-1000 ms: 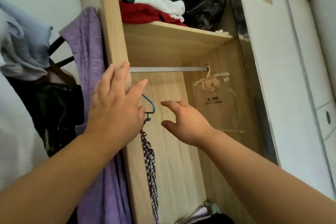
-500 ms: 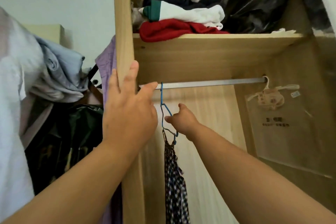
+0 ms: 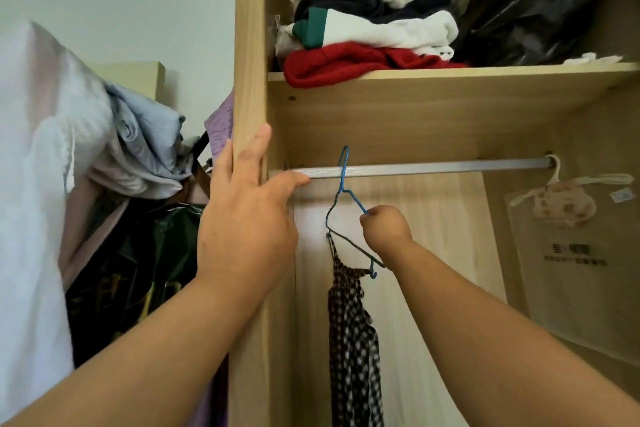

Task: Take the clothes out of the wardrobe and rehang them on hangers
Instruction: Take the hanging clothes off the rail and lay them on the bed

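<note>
Pinching the upper shoulder wire of the blue hanger [image 3: 341, 198] with the right hand [image 3: 384, 229], fingers curled tight around it. Laying the left hand [image 3: 246, 218] flat on the wardrobe's side panel [image 3: 249, 45], fingers straight, thumb reaching onto the left end of the rail [image 3: 433, 166]. Keeping the two hands apart, with the hanger between them.

Hanging the hook over the rail, near its left end. Dangling below, from the hanger's lower arm, the checked garment [image 3: 353, 340], apparently caught by a thin strap only.

Sitting further out: folded clothes [image 3: 374, 35] and a black bag [image 3: 533, 10] on the shelf [image 3: 450, 73] above, a clear bag [image 3: 571, 270] hooked at the rail's right end, and a heap of clothes [image 3: 138, 149] outside to the left.

Risking, by the look of it, a slipped strap: tilting the hanger further while letting go or tugging could slide the garment off the low end and drop it to the wardrobe floor. Risking too a hook only half seated, with the wire pulled sideways.

Differing from a second ago: then reaching with the right hand spread wide and gripping nothing, the hook lying below the rail; now closing on the wire, the hook up over the rail. Staying on the panel with the left hand, thumb now touching the rail.
</note>
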Demonstrator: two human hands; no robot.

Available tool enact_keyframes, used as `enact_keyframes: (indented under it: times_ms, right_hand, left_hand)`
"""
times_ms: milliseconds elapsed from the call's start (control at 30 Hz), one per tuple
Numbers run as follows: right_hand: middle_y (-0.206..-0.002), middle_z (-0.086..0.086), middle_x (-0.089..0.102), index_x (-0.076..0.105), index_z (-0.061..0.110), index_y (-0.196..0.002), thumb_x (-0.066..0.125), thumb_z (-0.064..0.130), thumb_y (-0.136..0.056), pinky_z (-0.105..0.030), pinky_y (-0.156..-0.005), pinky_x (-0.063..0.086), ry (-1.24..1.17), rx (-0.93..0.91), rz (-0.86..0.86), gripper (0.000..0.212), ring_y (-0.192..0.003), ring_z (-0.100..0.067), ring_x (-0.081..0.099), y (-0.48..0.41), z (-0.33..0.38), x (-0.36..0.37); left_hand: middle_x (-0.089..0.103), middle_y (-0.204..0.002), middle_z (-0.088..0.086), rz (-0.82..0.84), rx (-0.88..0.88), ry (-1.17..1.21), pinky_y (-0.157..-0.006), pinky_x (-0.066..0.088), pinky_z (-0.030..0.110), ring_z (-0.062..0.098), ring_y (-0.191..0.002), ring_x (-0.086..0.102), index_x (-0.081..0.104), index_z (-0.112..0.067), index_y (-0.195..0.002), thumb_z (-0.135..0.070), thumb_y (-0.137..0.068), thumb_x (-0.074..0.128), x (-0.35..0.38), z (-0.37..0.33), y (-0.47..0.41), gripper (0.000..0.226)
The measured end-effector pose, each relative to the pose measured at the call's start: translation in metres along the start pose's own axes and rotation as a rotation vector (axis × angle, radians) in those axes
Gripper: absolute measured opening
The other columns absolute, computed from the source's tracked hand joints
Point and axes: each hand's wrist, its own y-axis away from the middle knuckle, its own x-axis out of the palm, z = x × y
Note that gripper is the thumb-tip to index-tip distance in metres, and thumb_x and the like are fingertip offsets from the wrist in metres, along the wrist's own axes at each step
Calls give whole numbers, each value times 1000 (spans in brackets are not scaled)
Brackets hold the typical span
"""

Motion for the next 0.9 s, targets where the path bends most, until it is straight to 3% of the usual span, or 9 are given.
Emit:
enact_keyframes:
  times_ms: [67,300,400,500,600,767,833,900]
  right_hand:
    - [-90,-14,63,63,2,-110,45,15,-96,-31,-67,43,-42,-42,-37,27,-82,-31,58,6,-3,-12]
    - [-102,0,62,62,14,-119,51,25,-96,-24,-77,37,59,-100,-95,28,-90,-16,53,55,-52,-84]
    - [-92,5,61,66,18,-113,53,26,-94,-23,-72,35,187,-124,-115,24,-84,-14,54,93,-83,-123]
    - [-84,6,63,69,18,-109,57,25,-92,-24,-68,37,297,-109,-101,21,-80,-13,58,130,-115,-157]
    - [-86,9,65,70,18,-110,61,24,-91,-21,-70,42,362,-79,-73,22,-85,-12,62,169,-140,-190]
    - [-85,14,67,72,20,-103,66,24,-86,-6,-69,42,388,-5,-94,19,-73,2,60,242,-164,-238]
    - [-67,21,64,72,25,-96,68,23,-84,-7,-65,43,395,66,-103,13,-61,4,57,278,-170,-261]
    - [-45,16,50,70,31,-87,71,23,-82,-9,-50,35,381,153,-115,10,-45,-2,45,316,-174,-287]
  left_hand:
    - [35,-150,8,4,-14,8,-94,44,54,44,-134,32,72,-28,-103,0,-72,55,0,1,0,45]
    - [38,-147,14,-46,26,11,-102,39,58,50,-131,33,73,-22,-101,2,-73,52,3,3,1,43]
    - [35,-148,20,-42,29,-60,-106,31,63,56,-131,27,72,-21,-106,-1,-76,54,2,-4,5,40]
    - [36,-148,19,4,38,-18,-104,26,66,50,-137,24,70,-23,-110,-9,-73,60,3,-34,19,41]
    - [37,-149,15,184,112,230,-104,30,62,41,-140,24,66,-26,-118,-12,-73,68,20,-78,45,47]
    - [22,-157,-2,780,66,443,-116,20,46,20,-146,14,29,-34,-146,-33,-83,59,63,-137,111,70]
    - [25,-156,-2,900,77,520,-113,25,44,17,-144,20,24,-31,-148,-38,-80,57,74,-163,143,76]
    - [28,-154,-4,1025,88,605,-111,29,43,15,-141,26,23,-29,-148,-42,-84,58,83,-189,173,74]
